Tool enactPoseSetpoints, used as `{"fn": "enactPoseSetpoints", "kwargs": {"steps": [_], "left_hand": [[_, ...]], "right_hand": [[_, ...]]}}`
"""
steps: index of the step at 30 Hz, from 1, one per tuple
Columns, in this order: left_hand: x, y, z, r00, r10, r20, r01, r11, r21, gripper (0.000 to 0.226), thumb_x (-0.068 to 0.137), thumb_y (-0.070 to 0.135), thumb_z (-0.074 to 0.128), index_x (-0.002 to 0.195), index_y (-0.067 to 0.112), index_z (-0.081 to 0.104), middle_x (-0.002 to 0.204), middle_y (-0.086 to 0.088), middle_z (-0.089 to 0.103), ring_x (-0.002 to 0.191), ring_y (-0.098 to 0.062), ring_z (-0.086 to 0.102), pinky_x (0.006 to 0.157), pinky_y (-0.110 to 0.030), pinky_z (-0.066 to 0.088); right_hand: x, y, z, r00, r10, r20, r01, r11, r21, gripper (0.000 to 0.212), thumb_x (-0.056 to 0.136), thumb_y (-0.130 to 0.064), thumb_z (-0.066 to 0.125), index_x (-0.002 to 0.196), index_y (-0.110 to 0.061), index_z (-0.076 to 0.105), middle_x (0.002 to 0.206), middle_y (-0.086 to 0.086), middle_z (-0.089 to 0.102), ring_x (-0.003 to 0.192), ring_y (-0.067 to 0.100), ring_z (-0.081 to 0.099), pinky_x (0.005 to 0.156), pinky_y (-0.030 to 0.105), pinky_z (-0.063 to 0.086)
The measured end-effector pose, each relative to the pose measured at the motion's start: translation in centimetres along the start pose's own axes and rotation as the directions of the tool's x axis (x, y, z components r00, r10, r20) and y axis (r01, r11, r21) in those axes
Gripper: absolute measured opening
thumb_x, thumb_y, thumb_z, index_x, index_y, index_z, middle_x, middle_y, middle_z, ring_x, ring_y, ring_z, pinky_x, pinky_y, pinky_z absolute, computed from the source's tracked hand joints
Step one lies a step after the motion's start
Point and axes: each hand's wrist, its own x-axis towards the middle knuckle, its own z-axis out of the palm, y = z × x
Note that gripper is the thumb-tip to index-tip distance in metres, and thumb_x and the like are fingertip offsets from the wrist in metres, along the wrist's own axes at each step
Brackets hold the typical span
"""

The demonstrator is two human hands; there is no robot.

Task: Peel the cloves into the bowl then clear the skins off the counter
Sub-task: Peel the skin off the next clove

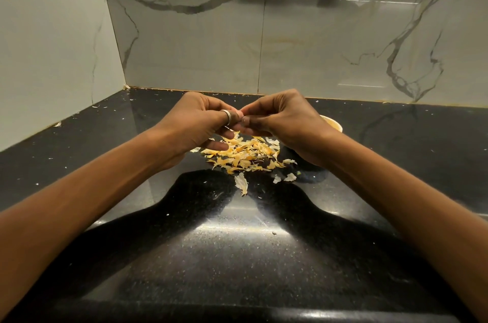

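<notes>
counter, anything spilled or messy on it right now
Yes. A pile of skins lies loose on the counter below the left hand and right hand, which pinch a clove. Small flakes are scattered out to the left wall. Peeling litter, nothing damaged.

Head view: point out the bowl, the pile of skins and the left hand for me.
bowl (pixel 333 124), head view, on the pale rim at its far right edge.
pile of skins (pixel 244 154), head view, on the middle of the heap.
left hand (pixel 196 122), head view, on the back of the hand.
</notes>
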Motion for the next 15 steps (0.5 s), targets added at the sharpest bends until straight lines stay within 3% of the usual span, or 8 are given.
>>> {"fn": "enactPoseSetpoints", "kwargs": {"steps": [4,8,11,15], "left_hand": [[0.0,0.1,0.0,1.000,0.001,0.014,-0.002,1.000,0.021,0.012,0.091,0.016,0.071,0.099,0.008,0.074,0.090,-0.011,0.074,0.070,-0.011,0.068,0.061,-0.031,0.062],[-0.1,0.1,0.0,1.000,0.022,0.019,-0.023,0.998,0.051,0.009,0.090,0.014,0.072,0.097,0.010,0.074,0.085,-0.005,0.073,0.071,-0.010,0.068,0.064,-0.032,0.062],[-0.1,0.0,0.1,0.999,0.047,0.008,-0.048,0.994,0.099,0.012,0.085,0.013,0.077,0.096,0.010,0.073,0.082,-0.004,0.071,0.070,-0.010,0.066,0.063,-0.029,0.061],[0.0,-0.2,0.2,0.996,0.080,-0.027,-0.074,0.983,0.170,0.017,0.082,0.010,0.080,0.089,0.007,0.065,0.081,-0.009,0.067,0.065,-0.012,0.062,0.053,-0.022,0.054]], "right_hand": [[-0.1,-0.7,-0.5,1.000,0.022,-0.012,-0.023,0.999,-0.048,0.012,0.090,-0.002,0.068,0.099,-0.005,0.076,0.094,0.012,0.076,0.092,0.025,0.074,0.079,0.030,0.061],[-0.4,-2.0,-1.9,0.996,0.049,0.081,-0.025,0.960,-0.277,0.012,0.088,-0.005,0.072,0.099,-0.003,0.075,0.086,0.010,0.076,0.077,0.017,0.074,0.071,0.026,0.062],[-0.8,-3.0,-2.8,0.983,0.092,0.157,-0.004,0.873,-0.488,0.009,0.086,-0.006,0.075,0.095,-0.008,0.076,0.077,0.001,0.075,0.063,0.007,0.070,0.061,0.017,0.056],[-1.2,-3.5,-3.2,0.953,0.180,0.242,0.030,0.742,-0.669,0.010,0.086,-0.008,0.076,0.093,-0.015,0.077,0.079,0.000,0.077,0.066,0.009,0.073,0.066,0.022,0.060]]}}
